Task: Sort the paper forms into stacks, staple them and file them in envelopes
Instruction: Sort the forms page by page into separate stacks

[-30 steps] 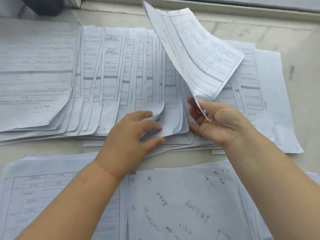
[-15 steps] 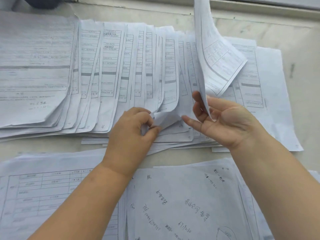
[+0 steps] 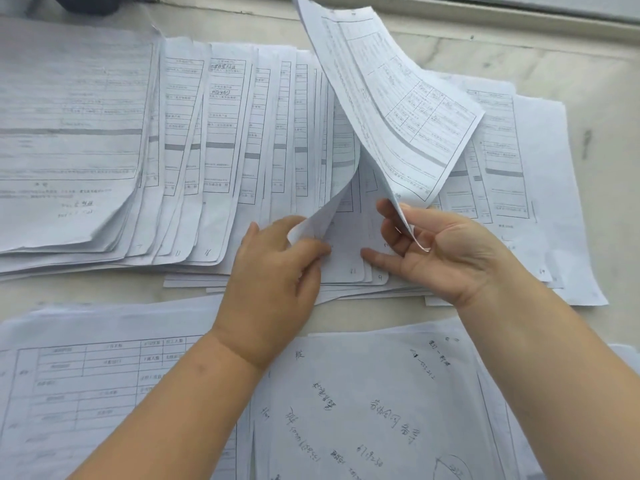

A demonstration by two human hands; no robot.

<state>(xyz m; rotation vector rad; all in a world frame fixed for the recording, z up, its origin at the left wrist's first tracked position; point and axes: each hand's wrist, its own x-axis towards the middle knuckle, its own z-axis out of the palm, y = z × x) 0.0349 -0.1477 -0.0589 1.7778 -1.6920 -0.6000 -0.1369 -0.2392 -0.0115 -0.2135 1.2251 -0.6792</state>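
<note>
Head view shows your right hand (image 3: 446,251) pinching a raised form (image 3: 391,95) while your left hand (image 3: 277,271) pinches the next sheet's corner (image 3: 311,230) in the fanned forms (image 3: 221,140) on the bench (image 3: 588,81), so peel just one sheet.

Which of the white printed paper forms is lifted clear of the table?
The curled printed form pinched by the right hand; the others lie fanned flat.
</note>
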